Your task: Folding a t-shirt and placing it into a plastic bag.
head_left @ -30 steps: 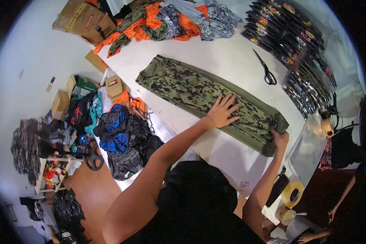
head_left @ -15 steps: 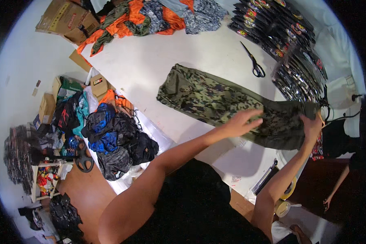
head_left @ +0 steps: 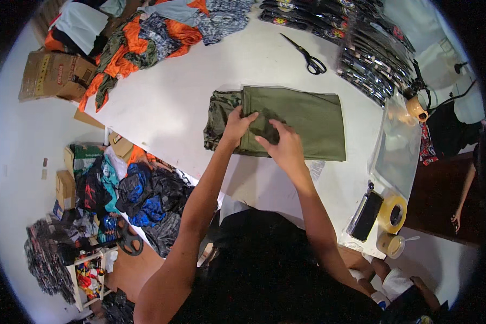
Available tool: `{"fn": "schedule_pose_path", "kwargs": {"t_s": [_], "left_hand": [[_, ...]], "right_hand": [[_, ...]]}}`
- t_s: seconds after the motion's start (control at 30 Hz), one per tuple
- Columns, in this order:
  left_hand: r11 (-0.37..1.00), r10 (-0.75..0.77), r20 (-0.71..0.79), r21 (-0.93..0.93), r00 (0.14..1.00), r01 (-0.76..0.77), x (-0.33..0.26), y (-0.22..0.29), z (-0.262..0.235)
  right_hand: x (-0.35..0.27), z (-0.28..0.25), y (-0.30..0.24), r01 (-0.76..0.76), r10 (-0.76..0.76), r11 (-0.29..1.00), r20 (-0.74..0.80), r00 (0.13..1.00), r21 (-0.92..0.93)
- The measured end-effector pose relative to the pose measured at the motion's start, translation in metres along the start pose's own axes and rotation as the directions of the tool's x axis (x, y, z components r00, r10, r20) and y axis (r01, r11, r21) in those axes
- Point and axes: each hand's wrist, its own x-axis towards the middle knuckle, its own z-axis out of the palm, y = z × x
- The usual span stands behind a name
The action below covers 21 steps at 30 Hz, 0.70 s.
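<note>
A folded garment [head_left: 302, 124] lies on the white table in front of me. Its plain olive-green side faces up, and a strip in camouflage print [head_left: 216, 119] shows at its left end. My left hand [head_left: 237, 129] rests at the border between the camouflage strip and the olive flap, its thumb spread out over the flap. On the olive cloth, close beside it, my right hand [head_left: 287, 146] has its thumb and fingers apart. Under the right fingers a darker patch shows on the fabric; whether it is shadow or print I cannot tell.
Black scissors [head_left: 312, 62] lie beyond the garment, beside stacks of plastic-bagged black goods [head_left: 367, 59]. At right are a clear plastic sheet [head_left: 397, 148], a phone [head_left: 366, 216], a tape roll [head_left: 392, 213] and a lidded cup [head_left: 391, 245]. Cloth heaps [head_left: 151, 200] border the left.
The garment's right part has been folded over to the left, covering most of the camouflage with olive cloth. My right hand has come from its right end to the middle; my left hand moved left.
</note>
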Motion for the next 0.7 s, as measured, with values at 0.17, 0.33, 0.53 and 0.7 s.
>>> {"fn": "schedule_pose_path", "kwargs": {"t_s": [0.17, 0.33, 0.53, 0.7], "left_hand": [[0.962, 0.272, 0.047, -0.004, 0.961, -0.272, -0.005, 0.013, 0.015], [0.954, 0.264, -0.040, 0.160, 0.964, -0.255, 0.001, -0.006, -0.048], [0.925, 0.218, -0.076, 0.334, 0.973, -0.182, 0.000, -0.025, -0.060], [0.955, 0.261, -0.120, 0.179, 0.958, -0.238, -0.008, -0.032, -0.058]], "right_hand": [[-0.023, -0.025, 0.034, 0.064, -0.072, 0.997, -0.215, 0.974, -0.042], [-0.023, -0.032, 0.046, 0.031, -0.069, 0.990, -0.279, 0.958, -0.141], [0.002, -0.004, 0.055, 0.036, -0.158, 0.916, -0.279, 0.947, -0.399], [-0.043, 0.053, 0.016, 0.435, -0.567, 0.822, 0.462, 0.682, 0.367]]}}
